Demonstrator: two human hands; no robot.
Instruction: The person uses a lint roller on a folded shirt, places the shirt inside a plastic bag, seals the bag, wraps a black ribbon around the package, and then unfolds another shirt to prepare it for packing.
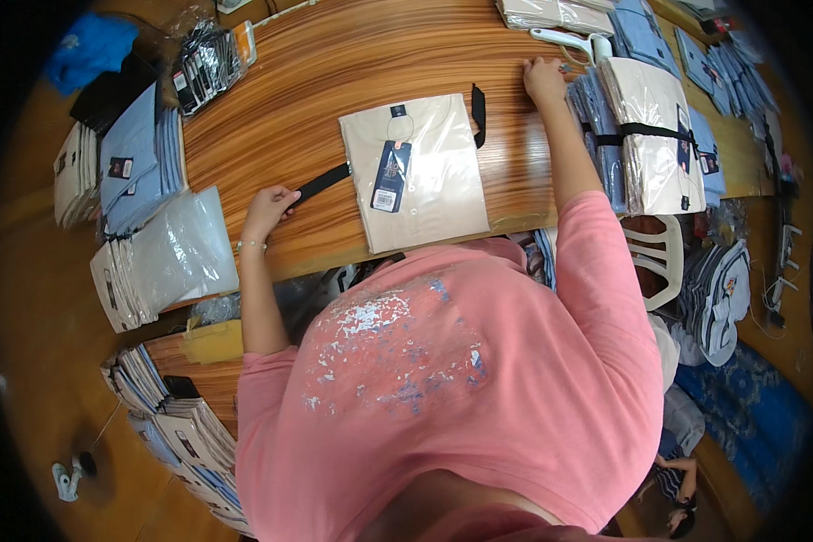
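Note:
A folded cream shirt (429,199) in a clear bag lies on the wooden table in front of me, a dark blue hang tag (390,176) on its front. A black strap (321,186) seems to run beneath it, coming out on both sides. My left hand (269,215) pinches the strap's left end, while the right end lies loose and bent on the wood. Farther off on the right, my right hand (544,81) has curled fingers next to a white-handled tool (565,39) resembling a roller. Whatever the right fingers hold is too small to make out.
Strapped bundles of bagged cream and blue shirts (655,154) stand at the table's right. Stacks of blue shirts (140,172) and clear bags (185,248) line the left edge. Small black packets (210,68) lie at the far left. A white plastic chair (655,257) stands right; another person (677,488) is behind.

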